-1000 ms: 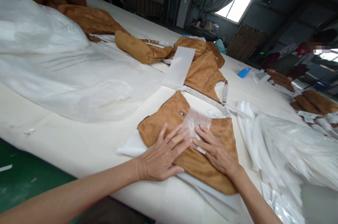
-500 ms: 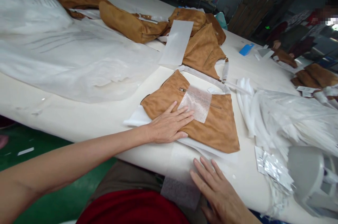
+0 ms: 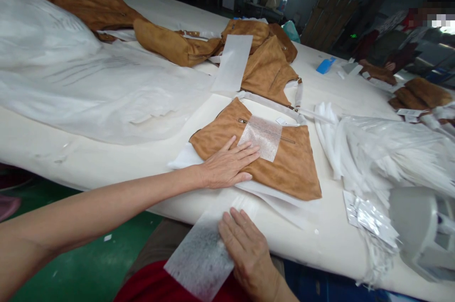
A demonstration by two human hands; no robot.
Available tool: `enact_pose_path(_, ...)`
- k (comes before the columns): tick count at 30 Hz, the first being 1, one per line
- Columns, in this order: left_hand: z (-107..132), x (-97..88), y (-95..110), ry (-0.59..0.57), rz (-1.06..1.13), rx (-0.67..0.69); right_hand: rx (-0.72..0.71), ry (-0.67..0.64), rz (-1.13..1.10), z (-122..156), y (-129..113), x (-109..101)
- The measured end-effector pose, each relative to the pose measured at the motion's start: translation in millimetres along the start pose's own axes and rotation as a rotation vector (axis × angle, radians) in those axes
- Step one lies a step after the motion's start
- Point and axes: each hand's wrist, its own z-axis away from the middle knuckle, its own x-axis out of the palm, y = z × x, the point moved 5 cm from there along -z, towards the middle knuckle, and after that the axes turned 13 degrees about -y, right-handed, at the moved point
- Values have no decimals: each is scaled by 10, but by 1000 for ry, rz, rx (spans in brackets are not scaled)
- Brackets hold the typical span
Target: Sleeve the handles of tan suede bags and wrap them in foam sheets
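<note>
A tan handbag lies flat on the white table, its zip partly covered by a small translucent foam sheet. My left hand rests on the bag with fingers spread, fingertips at the foam's lower left edge. White sheeting sticks out from beneath the bag. At the table's front edge my right hand has its fingers together over the right edge of a longer translucent foam strip. Its thumb is hidden. The strip slopes off the table over my lap.
More tan bags lie behind, with a white sheet against them. Clear plastic bags spread at left; white strips and plastic lie at right. Beyond sit silvery packets and a grey plastic holder. A co-worker stands far right.
My right hand has moved left onto the foam strip, which has swung up and left from the table's edge. My left hand stays flat on the handbag.
</note>
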Motion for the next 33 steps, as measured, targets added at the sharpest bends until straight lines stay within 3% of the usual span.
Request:
enact_pose_path(4, 32, 3, 14, -24, -21, 7, -72, -22, -16, 3, 1, -172)
enact_pose_path(9, 92, 22, -3, -42, -25, 25, -129, 13, -24, -202, 182, -808)
enact_pose_path(11, 105, 55, -34, -40, -20, 43, -66, 14, -108, -365, 360, -1049)
enact_pose_path(14, 119, 91, -91, -15, 12, 74, 143, 62, -214, -623, 751, -1254)
enact_pose_path(17, 150, 60, -137, -2, 75, 105, 410, 104, -362, -818, 1170, -1193)
enact_pose_path(21, 193, -50, -160, 11, 171, 152, 710, 135, -611, -902, 1523, -875)
enact_pose_path(26, 138, -34, -223, 121, 287, 57, 843, 192, -580, -878, 1629, -650)
enact_pose_path(30, 101, -16, -295, 295, 390, -75, 918, 219, -489, -862, 1650, -579)
enact_pose_path(33, 123, -59, -337, 357, 462, -160, 952, 228, -455, -869, 1657, -549)
